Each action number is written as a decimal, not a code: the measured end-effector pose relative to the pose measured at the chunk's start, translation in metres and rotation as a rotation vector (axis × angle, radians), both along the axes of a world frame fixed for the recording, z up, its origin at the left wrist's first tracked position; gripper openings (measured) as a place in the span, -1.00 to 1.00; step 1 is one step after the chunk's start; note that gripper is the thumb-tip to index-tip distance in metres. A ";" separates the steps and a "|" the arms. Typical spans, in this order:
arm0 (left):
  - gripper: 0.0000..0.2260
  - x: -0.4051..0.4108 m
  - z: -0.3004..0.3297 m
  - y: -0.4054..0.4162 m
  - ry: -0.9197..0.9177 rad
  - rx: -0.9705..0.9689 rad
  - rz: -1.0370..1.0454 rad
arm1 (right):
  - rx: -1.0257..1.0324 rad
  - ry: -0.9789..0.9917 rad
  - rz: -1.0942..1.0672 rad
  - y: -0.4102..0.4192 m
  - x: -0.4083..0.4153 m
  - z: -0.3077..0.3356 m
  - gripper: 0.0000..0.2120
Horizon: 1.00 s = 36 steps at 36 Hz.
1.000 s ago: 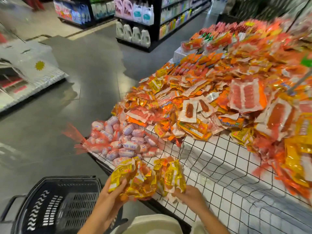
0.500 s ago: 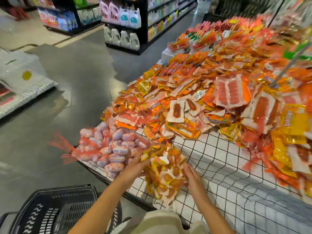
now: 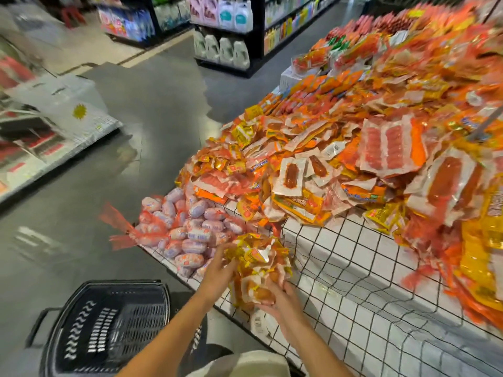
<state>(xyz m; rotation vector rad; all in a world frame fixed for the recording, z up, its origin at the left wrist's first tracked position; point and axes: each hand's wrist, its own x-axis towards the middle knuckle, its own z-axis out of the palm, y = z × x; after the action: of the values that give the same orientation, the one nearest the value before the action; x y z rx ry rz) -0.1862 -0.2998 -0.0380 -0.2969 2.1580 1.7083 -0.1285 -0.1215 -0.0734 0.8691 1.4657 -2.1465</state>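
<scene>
A bunch of yellow and orange snack packets (image 3: 258, 263) is held between both my hands at the near edge of the display table (image 3: 348, 270). My left hand (image 3: 217, 270) holds the bunch on its left side. My right hand (image 3: 280, 299) cups it from below, fingers curled under the lowest packets. A white barcode label (image 3: 257, 323) hangs beneath the bunch. Just left of the bunch lie red net bags of small pink sausages (image 3: 187, 229).
A big heap of orange and yellow packaged sausages (image 3: 367, 148) covers the table's far and right parts. A black shopping basket (image 3: 106, 327) stands on the floor at lower left. Shelves with bottles (image 3: 226, 31) stand across the grey aisle floor.
The two separate handfuls of packets came together into one bunch and rose forward over the table edge. My right hand slid under it; my left hand moved to its left side.
</scene>
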 end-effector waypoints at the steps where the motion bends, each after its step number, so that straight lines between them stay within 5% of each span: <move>1: -0.75 -0.001 0.000 0.000 0.039 -0.039 -0.016 | 0.006 0.003 0.013 -0.002 -0.002 -0.002 -0.63; 7: -0.88 0.017 -0.009 0.002 0.306 -0.265 -0.058 | 0.194 0.057 0.077 0.006 0.007 -0.008 -0.73; 10: -0.75 0.033 -0.017 -0.004 0.381 -0.264 -0.121 | 0.235 0.091 0.072 0.009 0.019 -0.009 -0.76; 19: -0.67 0.025 -0.017 -0.048 0.285 -0.121 -0.271 | 0.522 0.131 0.060 0.002 0.046 -0.003 -0.73; 23: -0.58 0.018 -0.019 -0.075 0.351 -0.186 -0.426 | 0.563 0.121 -0.052 -0.006 0.073 -0.002 -0.83; 36: -0.45 0.095 -0.027 -0.138 0.353 -0.447 -0.885 | 0.811 0.093 0.014 -0.048 0.229 -0.008 -0.50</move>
<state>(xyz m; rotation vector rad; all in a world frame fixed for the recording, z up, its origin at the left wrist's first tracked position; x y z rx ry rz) -0.0911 -0.4375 -0.0651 0.7971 2.3443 0.8110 0.1002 -0.1695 -0.0813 0.9963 2.4323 -1.5627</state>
